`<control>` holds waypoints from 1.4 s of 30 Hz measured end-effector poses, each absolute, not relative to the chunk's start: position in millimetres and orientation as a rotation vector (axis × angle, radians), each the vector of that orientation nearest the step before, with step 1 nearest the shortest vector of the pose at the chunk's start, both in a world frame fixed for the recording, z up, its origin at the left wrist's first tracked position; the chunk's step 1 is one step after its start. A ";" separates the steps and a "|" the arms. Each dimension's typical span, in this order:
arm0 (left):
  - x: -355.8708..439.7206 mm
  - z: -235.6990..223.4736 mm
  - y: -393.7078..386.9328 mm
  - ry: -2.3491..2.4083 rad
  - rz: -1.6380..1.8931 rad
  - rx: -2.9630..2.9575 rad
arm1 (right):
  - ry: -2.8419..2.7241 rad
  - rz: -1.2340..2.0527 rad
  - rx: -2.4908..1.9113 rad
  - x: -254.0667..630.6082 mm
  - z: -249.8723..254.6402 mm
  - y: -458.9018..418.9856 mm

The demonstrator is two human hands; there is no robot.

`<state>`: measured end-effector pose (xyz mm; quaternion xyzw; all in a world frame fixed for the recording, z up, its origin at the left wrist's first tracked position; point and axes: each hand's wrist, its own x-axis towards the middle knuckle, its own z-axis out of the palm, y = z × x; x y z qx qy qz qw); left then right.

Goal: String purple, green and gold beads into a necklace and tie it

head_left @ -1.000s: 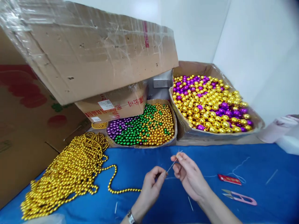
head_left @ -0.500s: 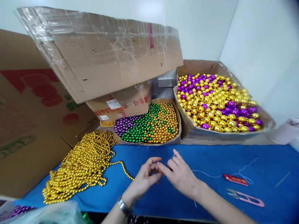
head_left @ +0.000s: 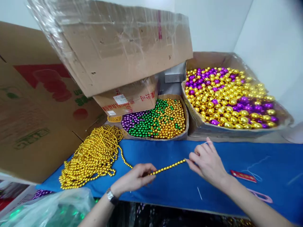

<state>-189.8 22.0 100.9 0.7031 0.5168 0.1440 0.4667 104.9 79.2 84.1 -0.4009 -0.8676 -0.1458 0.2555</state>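
A strand of small gold beads (head_left: 168,167) stretches taut above the blue cloth (head_left: 165,186) between my two hands. My left hand (head_left: 134,178) is closed on the strand low at centre, fingers curled over the beads. My right hand (head_left: 207,160) pinches the strand's free end, and a thin white thread (head_left: 205,142) runs up over its fingers. The strand leads back left to a big heap of gold bead strings (head_left: 94,156).
A shallow cardboard box (head_left: 182,134) holds purple, green and gold small beads. A larger box (head_left: 203,127) at right holds big gold and purple beads. Cardboard cartons (head_left: 113,47) lean overhead and at left. A red tag (head_left: 242,176), pink snips (head_left: 260,196) and a plastic bag (head_left: 54,211) lie nearby.
The hands were close together working a needle and thread. Now they have drawn apart, with a length of gold beads pulled taut between them. The camera has shifted left and down.
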 end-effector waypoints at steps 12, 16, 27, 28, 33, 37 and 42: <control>-243.8 54.4 -5.4 1.441 0.072 2.051 | -2.411 0.048 -1.619 148.0 4.4 19.2; -254.8 39.1 -6.9 1.445 0.085 2.043 | -2.414 0.111 -1.671 147.7 -3.7 14.0; -265.4 25.7 -8.8 1.472 0.144 2.018 | -2.440 0.170 -1.733 148.9 -13.0 14.8; -265.1 26.5 -9.0 1.484 0.145 2.013 | -2.447 0.178 -1.724 150.3 -14.9 14.3; -264.4 33.9 -10.3 1.558 0.134 1.983 | -2.481 0.216 -1.653 155.9 -25.5 13.3; -266.5 38.5 -11.7 1.578 0.114 1.960 | -2.507 0.234 -1.613 156.9 -31.5 14.1; -268.6 44.3 -12.4 1.556 0.088 1.956 | -2.513 0.225 -1.620 157.5 -33.9 13.7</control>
